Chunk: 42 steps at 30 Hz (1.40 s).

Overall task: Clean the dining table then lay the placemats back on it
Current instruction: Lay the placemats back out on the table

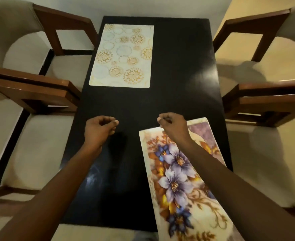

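Both hands hover over the dark glossy counter (pixel 181 66). The left hand (pixel 99 130) has its fingers (pixel 114 123) loosely curled toward the thumb and pinches nothing. The right hand (pixel 173 126) is curled much the same, with its fingers (pixel 162 120) just past the far edge of the floral placemat (pixel 176 185); whether the heel of that hand touches the mat I cannot tell.

The floral placemat lies under and behind the right fingers, running back toward the person at a skew; its near end seems to overhang the counter's near edge. The circle-patterned placemat (pixel 122 56) lies flat well beyond the left fingers, square to the counter's far left side.

Both mats look thin, light and bendy (printed sheet, by the look of it); I judge they will slide readily on that shiny top and sag if lifted by one corner. The floral one probably wants straightening. The surest hold would be its two far corners: one just under the right fingers, the other out to their right, thumb on top and fingers slipped beneath. Flat palms could turn it instead; a careless push may send it off the near edge.
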Motion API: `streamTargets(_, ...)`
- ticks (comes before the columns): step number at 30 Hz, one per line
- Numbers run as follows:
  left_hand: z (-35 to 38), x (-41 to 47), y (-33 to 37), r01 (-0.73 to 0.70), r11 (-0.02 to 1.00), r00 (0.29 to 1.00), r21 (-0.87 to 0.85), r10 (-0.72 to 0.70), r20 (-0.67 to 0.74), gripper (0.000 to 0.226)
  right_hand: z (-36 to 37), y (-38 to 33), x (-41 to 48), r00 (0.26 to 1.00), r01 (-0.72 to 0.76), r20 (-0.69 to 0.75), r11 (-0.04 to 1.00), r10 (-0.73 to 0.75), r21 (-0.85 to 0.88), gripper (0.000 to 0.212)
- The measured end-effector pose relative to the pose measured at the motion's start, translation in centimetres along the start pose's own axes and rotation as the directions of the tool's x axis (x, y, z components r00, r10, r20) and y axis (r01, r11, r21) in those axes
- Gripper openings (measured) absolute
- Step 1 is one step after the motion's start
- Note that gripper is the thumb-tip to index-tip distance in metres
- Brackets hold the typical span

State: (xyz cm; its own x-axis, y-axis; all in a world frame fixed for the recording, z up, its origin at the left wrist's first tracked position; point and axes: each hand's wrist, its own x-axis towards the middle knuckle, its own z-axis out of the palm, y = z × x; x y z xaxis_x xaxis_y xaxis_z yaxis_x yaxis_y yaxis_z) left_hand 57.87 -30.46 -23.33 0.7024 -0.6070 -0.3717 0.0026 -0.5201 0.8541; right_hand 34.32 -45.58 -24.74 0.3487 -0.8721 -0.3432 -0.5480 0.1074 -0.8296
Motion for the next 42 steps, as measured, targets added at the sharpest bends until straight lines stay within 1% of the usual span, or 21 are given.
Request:
streamTargets(3,1.7,-6.3,0.2,-0.001,1.0,1.0,-0.009,0.001,0.026,0.014,-2.4,2.3,-4.7,0.997,0.07,-0.01,0.996,-0.07,-0.046,0.021)
streamTargets(6,3.5,-12.5,-0.7,0.014,1.0,0.997,-0.027,-0.012,0.072,0.015,-5.3,5.3,-9.5,0.997,0.073,0.002,0.997,-0.073,-0.027,0.02)
streamTargets(12,7.5,-24.8,-4.9,0.104,0.994,0.989,-0.033,-0.1,0.114,0.011,-11.4,13.2,-18.9,0.997,-0.061,0.058,0.998,0.06,0.026,0.025)
streamTargets(15,8.6,-29.9,-8.3,0.185,0.982,0.972,-0.025,-0.18,0.148,0.021,-14.0,16.9,-23.2,0.991,-0.118,0.071,0.993,0.118,0.005,0.032)
streamTargets(17,9.0,-32.3,-10.4,0.258,0.966,0.956,-0.019,-0.252,0.146,0.03,-15.1,18.9,-25.4,0.982,-0.173,0.081,0.985,0.17,0.027,0.038)
streamTargets(19,9.4,-34.3,-12.1,0.321,0.947,0.939,-0.023,-0.315,0.138,0.028,-16.0,20.5,-27.4,0.971,-0.22,0.109,0.974,0.212,0.062,0.041)
streamTargets(22,10.2,-36.6,-13.1,0.391,0.919,0.916,-0.051,-0.383,0.12,0.025,-16.7,22.2,-29.6,0.961,-0.258,0.124,0.964,0.248,0.069,0.045)
streamTargets(25,11.0,-37.8,-13.5,0.428,0.903,0.901,-0.022,-0.425,0.093,0.03,-17.2,22.8,-30.7,0.959,-0.266,0.116,0.962,0.258,0.06,0.043)
streamTargets(27,11.3,-38.2,-13.6,0.452,0.892,0.889,-0.016,-0.449,0.087,0.034,-17.5,22.9,-30.9,0.958,-0.272,0.104,0.962,0.268,0.021,0.043)
streamTargets(31,11.6,-38.6,-13.8,0.47,0.882,0.881,-0.024,-0.467,0.079,0.04,-18.1,23.4,-30.6,0.969,-0.244,0.031,0.967,0.247,-0.078,0.045)
streamTargets(34,11.7,-38.6,-13.5,0.462,0.886,0.886,-0.03,-0.459,0.062,0.04,-18.5,23.8,-30.2,0.966,-0.255,0.013,0.964,0.257,-0.076,0.05)
streamTargets(36,11.6,-38.7,-13.3,0.44,0.898,0.897,-0.02,-0.439,0.052,0.039,-18.9,23.8,-30.1,0.973,-0.23,-0.016,0.971,0.229,-0.069,0.05)
streamTargets(39,11.5,-38.8,-13.0,0.411,0.912,0.911,-0.009,-0.41,0.036,0.03,-19.6,23.3,-30.0,0.981,-0.188,-0.051,0.982,0.187,-0.024,0.041)
streamTargets(42,11.8,-39.0,-12.6,0.413,0.911,0.91,-0.014,-0.412,0.057,0.018,-19.8,23.1,-29.7,0.975,-0.217,-0.048,0.976,0.217,0.01,0.041)
